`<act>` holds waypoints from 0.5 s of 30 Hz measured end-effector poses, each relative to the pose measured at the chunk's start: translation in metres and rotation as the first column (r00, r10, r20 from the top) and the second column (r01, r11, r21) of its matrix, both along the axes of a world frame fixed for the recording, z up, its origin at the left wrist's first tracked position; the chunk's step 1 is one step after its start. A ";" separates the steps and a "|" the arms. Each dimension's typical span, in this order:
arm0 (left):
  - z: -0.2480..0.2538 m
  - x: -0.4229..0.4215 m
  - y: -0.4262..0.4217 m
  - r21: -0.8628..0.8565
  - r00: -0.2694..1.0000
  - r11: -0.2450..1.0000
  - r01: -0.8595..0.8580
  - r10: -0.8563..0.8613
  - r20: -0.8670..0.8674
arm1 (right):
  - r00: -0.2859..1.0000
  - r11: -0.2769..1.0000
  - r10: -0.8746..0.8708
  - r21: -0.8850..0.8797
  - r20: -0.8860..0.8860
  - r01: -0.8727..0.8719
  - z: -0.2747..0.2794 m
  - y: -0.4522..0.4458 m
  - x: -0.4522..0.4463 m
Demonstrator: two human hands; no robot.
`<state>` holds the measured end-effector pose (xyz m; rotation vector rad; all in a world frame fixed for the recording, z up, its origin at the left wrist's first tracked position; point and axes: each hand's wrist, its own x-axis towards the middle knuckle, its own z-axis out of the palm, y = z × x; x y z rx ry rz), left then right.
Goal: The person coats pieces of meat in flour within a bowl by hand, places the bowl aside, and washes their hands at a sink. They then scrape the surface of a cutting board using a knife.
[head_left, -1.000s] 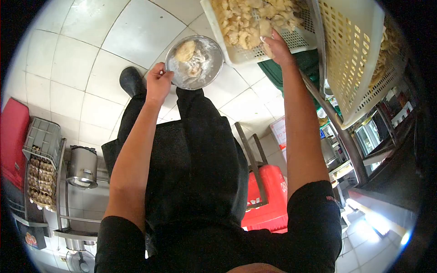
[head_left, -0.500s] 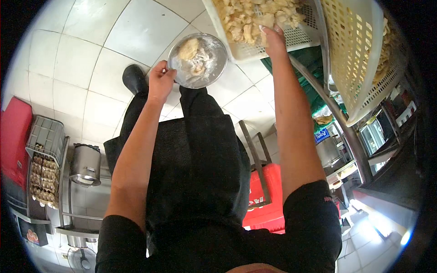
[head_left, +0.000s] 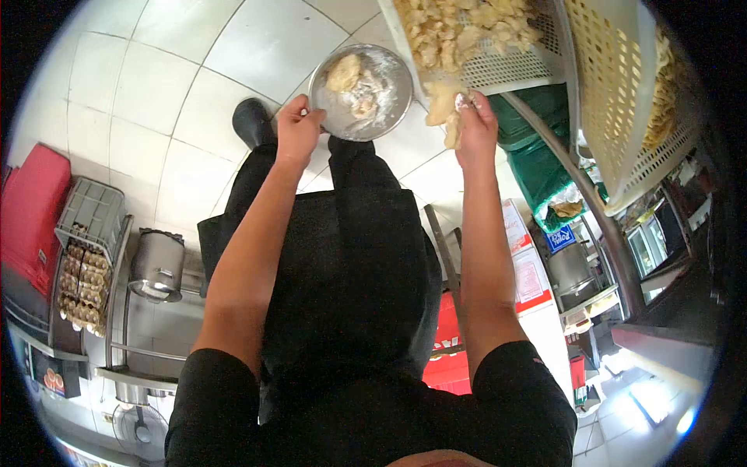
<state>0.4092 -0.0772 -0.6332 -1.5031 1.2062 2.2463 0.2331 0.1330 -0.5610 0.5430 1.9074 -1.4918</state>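
Note:
My left hand [head_left: 300, 134] grips the near left rim of a round metal bowl [head_left: 405, 93]. White flour-like powder and a few lumps lie in the bowl, among them a larger pale yellow piece [head_left: 344, 73]. My right hand [head_left: 477, 128] is closed on some pale yellow, coated food pieces [head_left: 442, 105], with white powder on the fingertips. These pieces hang just right of the bowl, below the front edge of a perforated cream plastic basket [head_left: 517, 74]. More such pieces [head_left: 459, 35] are heaped inside that basket. The exact kind of food cannot be made out.
A second perforated basket [head_left: 611, 86] with similar pieces stands at the right, by a metal rail [head_left: 556, 156]. A green plastic-lined bin [head_left: 537, 132] sits beneath. Egg trays [head_left: 84, 284], a grey crate [head_left: 92, 216] and a steel pot [head_left: 156, 266] are at the left.
My right hand has come out of the basket toward me, carrying pale pieces. My left hand still holds the bowl; the view has shifted slightly.

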 end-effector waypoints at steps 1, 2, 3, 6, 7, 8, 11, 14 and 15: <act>0.000 0.000 -0.001 -0.009 1.000 1.000 0.006 -0.006 0.012 | 0.997 0.996 0.069 0.059 -0.037 -0.067 0.000 -0.012 0.009; 0.001 -0.001 -0.001 -0.014 1.000 1.000 0.012 -0.012 0.023 | 0.988 0.984 0.140 0.123 -0.072 -0.130 0.000 -0.024 0.019; 0.000 -0.002 0.000 -0.016 0.999 1.000 0.019 -0.019 0.033 | 0.972 0.963 0.211 0.192 -0.102 -0.189 -0.001 -0.034 0.025; -0.004 0.004 0.000 0.009 0.999 1.000 -0.024 0.024 0.031 | 0.898 0.881 0.287 0.461 -0.334 -0.110 -0.021 -0.029 0.021; -0.004 0.002 -0.002 0.008 0.999 0.999 -0.039 0.039 0.026 | 0.889 0.890 0.237 0.454 -0.393 -0.037 -0.030 -0.022 0.011; -0.005 0.001 -0.006 -0.008 0.999 0.999 -0.032 0.032 0.032 | 0.899 0.917 0.184 0.399 -0.397 -0.011 -0.033 -0.011 0.003; 0.005 -0.002 -0.012 -0.024 0.998 0.999 -0.026 0.028 0.055 | 0.924 0.940 0.101 0.338 -0.369 0.032 -0.041 0.014 -0.023; 0.007 -0.003 -0.011 -0.019 0.997 0.998 -0.054 0.055 0.055 | 0.948 0.922 0.112 0.386 -0.299 0.013 -0.031 0.020 -0.045; 0.006 -0.003 -0.012 -0.025 0.997 0.999 -0.048 0.049 0.051 | 0.902 0.889 0.242 0.454 -0.359 -0.057 -0.032 0.020 -0.049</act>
